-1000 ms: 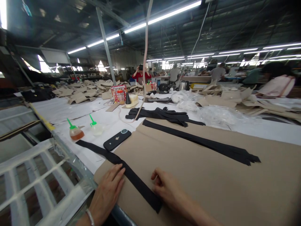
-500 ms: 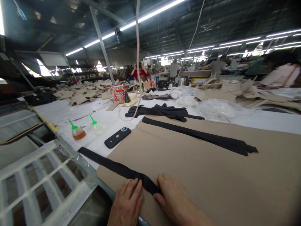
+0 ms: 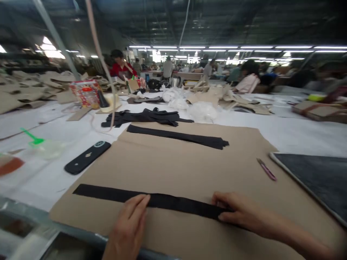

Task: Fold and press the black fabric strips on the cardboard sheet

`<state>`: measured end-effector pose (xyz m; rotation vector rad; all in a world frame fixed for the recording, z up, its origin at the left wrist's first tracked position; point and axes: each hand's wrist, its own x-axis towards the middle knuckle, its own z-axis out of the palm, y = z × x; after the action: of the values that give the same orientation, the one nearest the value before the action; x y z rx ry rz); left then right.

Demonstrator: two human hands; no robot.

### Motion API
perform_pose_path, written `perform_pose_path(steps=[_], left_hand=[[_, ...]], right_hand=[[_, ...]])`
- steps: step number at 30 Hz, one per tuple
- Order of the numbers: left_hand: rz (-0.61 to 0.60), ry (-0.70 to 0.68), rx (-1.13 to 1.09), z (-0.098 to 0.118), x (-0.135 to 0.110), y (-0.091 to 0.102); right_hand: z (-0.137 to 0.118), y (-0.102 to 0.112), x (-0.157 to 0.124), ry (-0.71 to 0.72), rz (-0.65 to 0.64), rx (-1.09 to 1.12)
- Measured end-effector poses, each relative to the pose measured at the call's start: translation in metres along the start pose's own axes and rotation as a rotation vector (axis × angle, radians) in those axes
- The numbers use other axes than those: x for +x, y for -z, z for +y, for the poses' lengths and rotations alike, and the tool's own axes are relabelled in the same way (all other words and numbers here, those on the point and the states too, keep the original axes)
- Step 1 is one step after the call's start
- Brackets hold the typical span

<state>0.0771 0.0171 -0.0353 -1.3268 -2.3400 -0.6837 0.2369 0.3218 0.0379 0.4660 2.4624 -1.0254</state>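
Observation:
A long black fabric strip [image 3: 179,203] lies across the near part of a brown paper sheet [image 3: 189,168]. My left hand [image 3: 128,218] rests with its fingers stretched out on the strip's lower edge, left of its middle. At the strip's right end, my right hand [image 3: 240,213] has closed thumb and fingers around it. That end is partly hidden by the hand. Farther back on the paper, a thin stack of black strips [image 3: 173,135] lies fanned at its right end. Behind it is a loose heap of black strips [image 3: 148,116].
Left of the paper lies a black phone [image 3: 88,157], with a green-nozzled bottle [image 3: 48,148] beyond. Pink-handled thread snips [image 3: 267,169] and a dark flat board [image 3: 314,177] are at right. A hose [image 3: 100,50] hangs over the table. People work in the background.
The view has swung right. My right hand has moved right along the strip, away from my left hand. The strip now lies straighter, and its left end has come onto the paper.

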Motion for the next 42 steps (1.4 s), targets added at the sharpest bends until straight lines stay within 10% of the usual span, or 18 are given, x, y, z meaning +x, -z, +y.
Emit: perform_pose_path(steps=[9, 16, 27, 42], left_hand=[[-0.058, -0.165, -0.152, 0.004, 0.054, -0.031], [-0.147, -0.230, -0.160, -0.009, 0.038, -0.045], [-0.141, -0.312, -0.069, -0.021, 0.028, -0.041], [-0.294, -0.428, 0.021, -0.027, 0.031, -0.038]], right_hand=[[0.010, -0.003, -0.041, 0.014, 0.401, -0.237], [-0.012, -0.038, -0.006, 0.127, 0.434, -0.273], [-0.005, -0.027, 0.009, 0.069, 0.281, 0.107], [-0.002, -0.035, 0.013, 0.134, 0.368, -0.190]])
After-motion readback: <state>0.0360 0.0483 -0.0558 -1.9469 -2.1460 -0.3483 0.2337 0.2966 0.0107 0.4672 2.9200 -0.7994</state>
